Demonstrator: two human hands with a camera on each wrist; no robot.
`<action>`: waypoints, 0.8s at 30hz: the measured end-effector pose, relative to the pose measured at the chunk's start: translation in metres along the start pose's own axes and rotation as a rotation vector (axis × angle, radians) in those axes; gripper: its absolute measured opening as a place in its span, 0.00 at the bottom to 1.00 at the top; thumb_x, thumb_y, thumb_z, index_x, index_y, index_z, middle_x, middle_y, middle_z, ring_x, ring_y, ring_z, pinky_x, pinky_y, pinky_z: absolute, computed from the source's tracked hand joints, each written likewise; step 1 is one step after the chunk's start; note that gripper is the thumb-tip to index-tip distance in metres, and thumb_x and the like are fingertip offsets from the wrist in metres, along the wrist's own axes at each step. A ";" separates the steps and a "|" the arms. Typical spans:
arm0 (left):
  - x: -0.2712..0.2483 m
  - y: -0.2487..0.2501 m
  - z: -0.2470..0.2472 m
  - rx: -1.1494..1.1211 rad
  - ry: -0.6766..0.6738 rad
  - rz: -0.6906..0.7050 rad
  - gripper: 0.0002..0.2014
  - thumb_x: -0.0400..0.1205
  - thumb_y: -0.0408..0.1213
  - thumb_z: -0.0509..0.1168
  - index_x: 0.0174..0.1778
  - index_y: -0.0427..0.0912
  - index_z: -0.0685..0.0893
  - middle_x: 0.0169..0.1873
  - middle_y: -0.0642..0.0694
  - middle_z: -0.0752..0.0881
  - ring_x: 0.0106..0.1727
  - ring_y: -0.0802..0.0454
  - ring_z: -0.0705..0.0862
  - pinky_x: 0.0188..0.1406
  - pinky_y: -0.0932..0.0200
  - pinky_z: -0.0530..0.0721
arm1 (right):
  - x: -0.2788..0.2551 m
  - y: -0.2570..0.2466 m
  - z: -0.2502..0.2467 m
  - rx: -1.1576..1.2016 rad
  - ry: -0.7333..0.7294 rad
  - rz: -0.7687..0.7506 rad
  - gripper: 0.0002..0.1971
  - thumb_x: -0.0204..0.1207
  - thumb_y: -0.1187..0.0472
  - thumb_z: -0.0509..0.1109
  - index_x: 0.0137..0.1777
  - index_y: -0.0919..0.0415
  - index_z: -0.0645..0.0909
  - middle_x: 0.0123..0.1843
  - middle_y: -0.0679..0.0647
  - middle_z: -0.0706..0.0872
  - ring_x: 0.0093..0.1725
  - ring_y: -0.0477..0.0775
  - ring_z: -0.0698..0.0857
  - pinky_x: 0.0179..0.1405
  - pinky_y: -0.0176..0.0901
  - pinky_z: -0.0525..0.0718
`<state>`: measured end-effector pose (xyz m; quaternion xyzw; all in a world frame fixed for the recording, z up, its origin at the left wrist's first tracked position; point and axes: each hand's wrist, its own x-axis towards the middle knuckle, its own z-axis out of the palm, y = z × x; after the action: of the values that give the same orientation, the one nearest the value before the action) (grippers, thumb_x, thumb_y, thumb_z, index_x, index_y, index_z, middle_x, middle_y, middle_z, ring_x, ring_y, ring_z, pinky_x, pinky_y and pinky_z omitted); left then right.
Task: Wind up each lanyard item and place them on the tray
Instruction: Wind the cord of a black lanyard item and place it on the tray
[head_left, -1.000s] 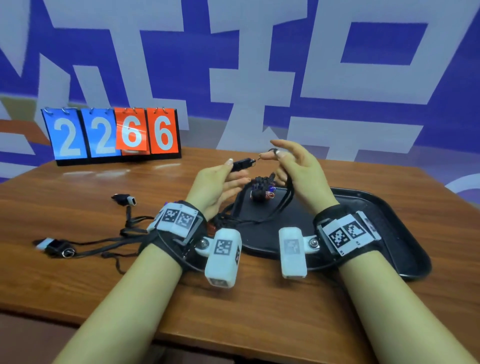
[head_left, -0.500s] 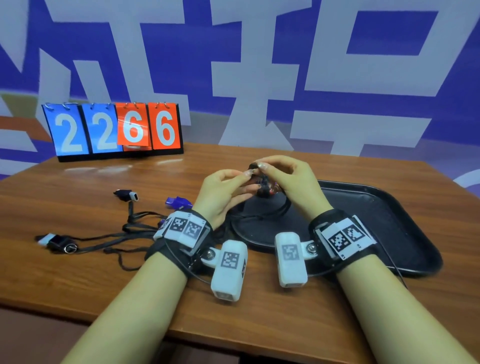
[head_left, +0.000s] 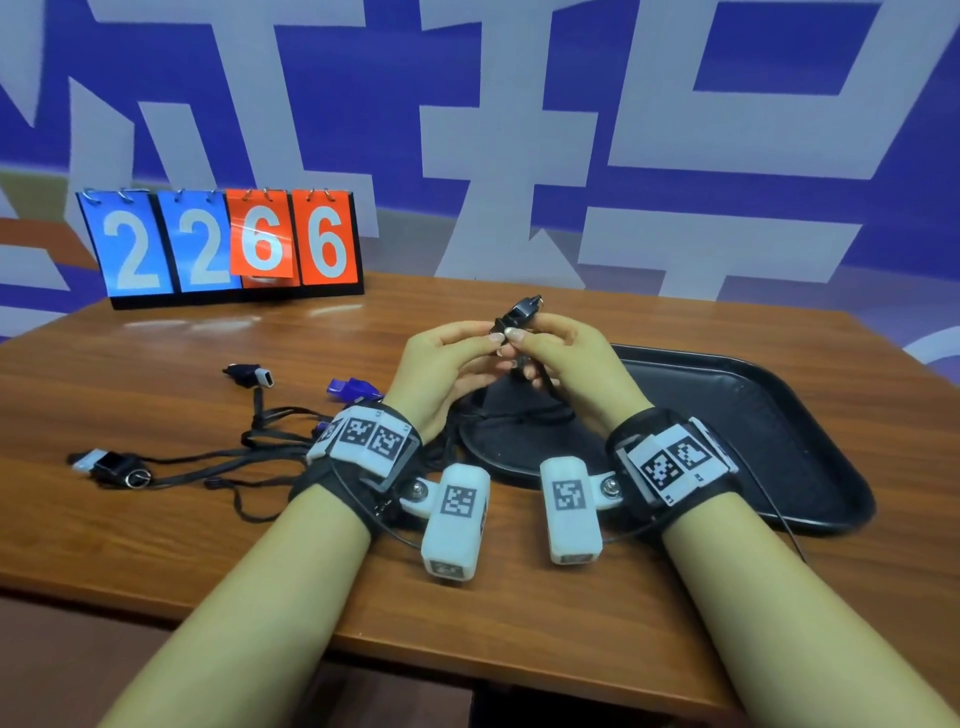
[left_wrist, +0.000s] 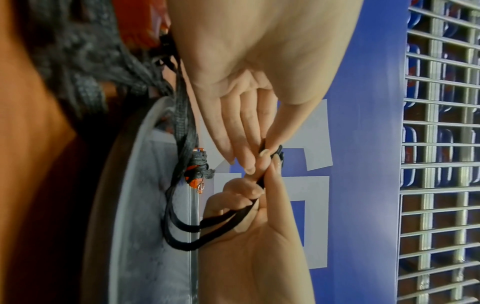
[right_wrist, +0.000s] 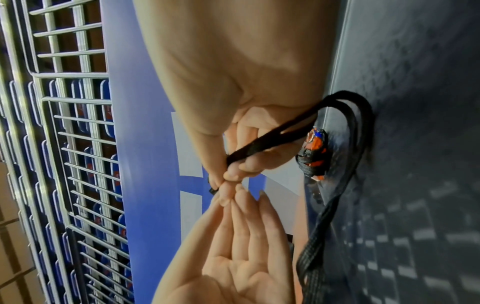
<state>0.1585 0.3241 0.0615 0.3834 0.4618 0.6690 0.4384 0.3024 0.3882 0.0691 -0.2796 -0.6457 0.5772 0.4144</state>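
Head view: both hands meet above the near-left end of the black tray (head_left: 810, 447), which sits at 3 o'clock on the wooden table (head_left: 519, 597). The left hand (head_left: 441, 369) and right hand (head_left: 571, 364) pinch a black whistle (head_left: 519, 312) between their fingertips, its cord (head_left: 540, 379) trailing down toward the tray. At 9 o'clock lie more lanyards in a tangle (head_left: 270, 436) (a purple whistle (head_left: 353, 387) among them), and a flip scoreboard (head_left: 223, 244) reading 2266 stands at 11 o'clock.

Left wrist view: the left thumb and fingers (left_wrist: 246, 148) pinch the whistle's end; the right hand (left_wrist: 249, 236) curls round a doubled loop of black cord (left_wrist: 182, 232). A wound orange-and-black bundle (left_wrist: 198, 170) rests on the tray behind.

Right wrist view: the right fingers (right_wrist: 246, 162) grip the cord (right_wrist: 272, 139), the left hand's (right_wrist: 233, 257) other fingers lie straight, and the wound bundle (right_wrist: 314, 152) lies on the tray (right_wrist: 415, 144).
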 end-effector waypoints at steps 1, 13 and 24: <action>0.001 0.000 -0.001 0.006 -0.003 -0.008 0.12 0.81 0.27 0.69 0.60 0.30 0.85 0.39 0.40 0.91 0.41 0.46 0.90 0.59 0.48 0.88 | -0.001 0.000 0.000 -0.001 -0.022 0.004 0.12 0.81 0.64 0.70 0.61 0.71 0.84 0.36 0.52 0.86 0.27 0.44 0.76 0.24 0.30 0.75; -0.003 -0.002 0.006 0.129 -0.165 -0.046 0.18 0.89 0.52 0.57 0.56 0.41 0.84 0.29 0.52 0.84 0.28 0.56 0.76 0.35 0.61 0.78 | -0.006 0.000 0.003 0.079 -0.102 0.043 0.08 0.81 0.60 0.71 0.57 0.59 0.86 0.40 0.49 0.88 0.31 0.44 0.78 0.30 0.33 0.76; 0.000 -0.003 0.006 -0.062 -0.204 0.007 0.17 0.92 0.45 0.53 0.40 0.43 0.76 0.28 0.51 0.70 0.24 0.59 0.62 0.22 0.65 0.58 | -0.005 0.000 0.006 0.072 -0.098 -0.017 0.06 0.84 0.62 0.67 0.51 0.64 0.83 0.36 0.49 0.87 0.28 0.44 0.74 0.27 0.32 0.73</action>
<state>0.1648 0.3269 0.0600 0.4375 0.3924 0.6420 0.4923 0.2995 0.3804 0.0678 -0.2305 -0.6463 0.6096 0.3969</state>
